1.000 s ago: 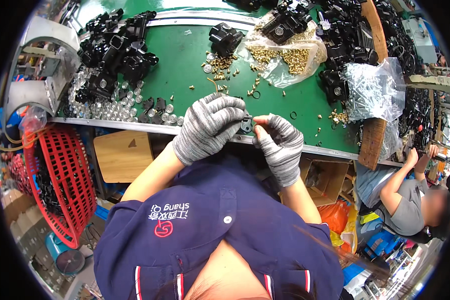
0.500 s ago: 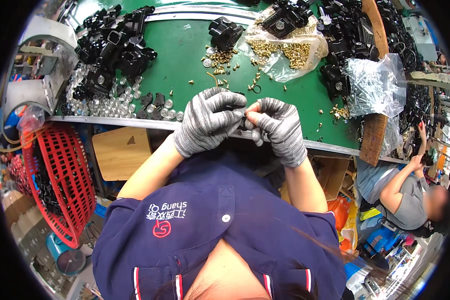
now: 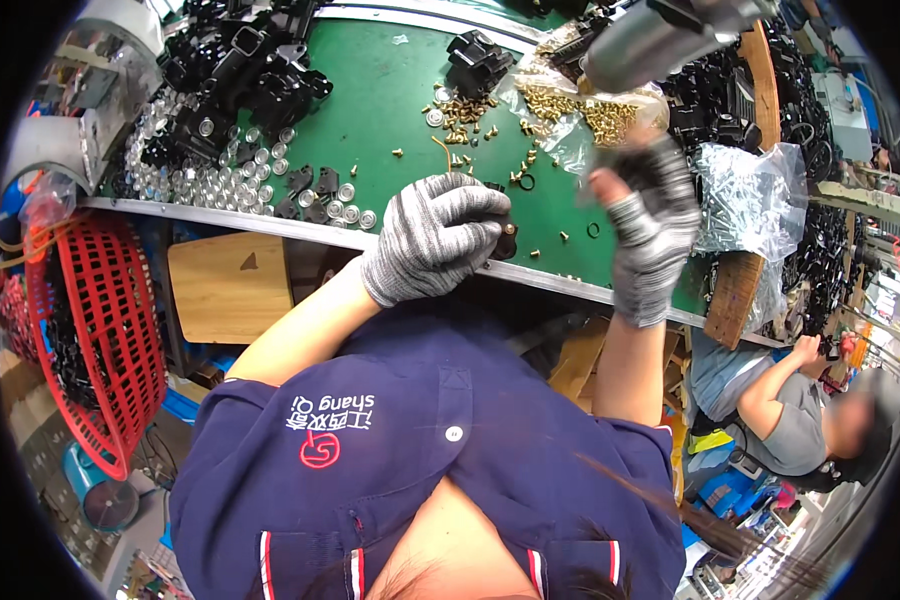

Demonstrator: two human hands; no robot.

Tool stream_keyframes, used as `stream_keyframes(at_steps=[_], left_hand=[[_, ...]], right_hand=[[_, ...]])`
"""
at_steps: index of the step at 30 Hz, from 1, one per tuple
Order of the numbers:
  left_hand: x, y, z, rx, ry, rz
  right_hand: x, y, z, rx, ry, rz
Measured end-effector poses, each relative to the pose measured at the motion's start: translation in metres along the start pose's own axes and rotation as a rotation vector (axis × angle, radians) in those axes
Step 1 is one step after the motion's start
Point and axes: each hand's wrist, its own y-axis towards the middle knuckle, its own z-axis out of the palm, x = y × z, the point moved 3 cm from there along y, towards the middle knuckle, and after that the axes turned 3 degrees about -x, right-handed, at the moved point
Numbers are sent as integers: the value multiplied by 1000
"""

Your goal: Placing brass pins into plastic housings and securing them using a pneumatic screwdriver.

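Your left hand [image 3: 438, 240], in a grey striped glove, sits over the front edge of the green counter [image 3: 380, 110], its fingers curled and clamped on a small black part [image 3: 508, 243]. Part pokes out at the fingertips, just above the metal edging [image 3: 555, 280]; a brass-coloured spot shows on it, most of the rest covered by your glove.

Your right hand [image 3: 652, 215], same glove, is raised to the right, motion-blurred, thumb and fingers apart. Beyond its fingertips, a grey cylindrical tool [image 3: 660, 45] slants in from the top right, well above your left hand. The right hand overlaps your view of a clear plastic bag [image 3: 568, 150] of brass screws [image 3: 610, 122].

Between your hands: a black ring [image 3: 527, 182] and a few loose screws [image 3: 564, 237]. Farther back, a single black housing [image 3: 477, 62] stands beside a spill of more brass screws. To your left, silver round caps [image 3: 250, 185] lie spread in front of a heap of black housings [image 3: 240, 75], with small black brackets [image 3: 315, 190] at their right. To your right, a bag of silver screws [image 3: 755, 195] rests against a wooden board [image 3: 760, 85].

Below counter level: red basket [image 3: 120, 340] on your left; a co-worker in a grey shirt [image 3: 788, 425] off to your right.
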Motion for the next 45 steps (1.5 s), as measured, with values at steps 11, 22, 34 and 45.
stream_keyframes(at_steps=[11,22,34,45], left_hand=[[0,1,0,-9,23,2],[-1,0,-4,-21,-2,-16],[0,0,-2,-6,-18,7],[3,-8,-1,-26,116,-16]], right_hand=[[18,44,66,271,300,-225],[-2,-13,45,136,-27,-8],[-23,-11,31,422,128,-83],[10,4,55,289,322,-134]])
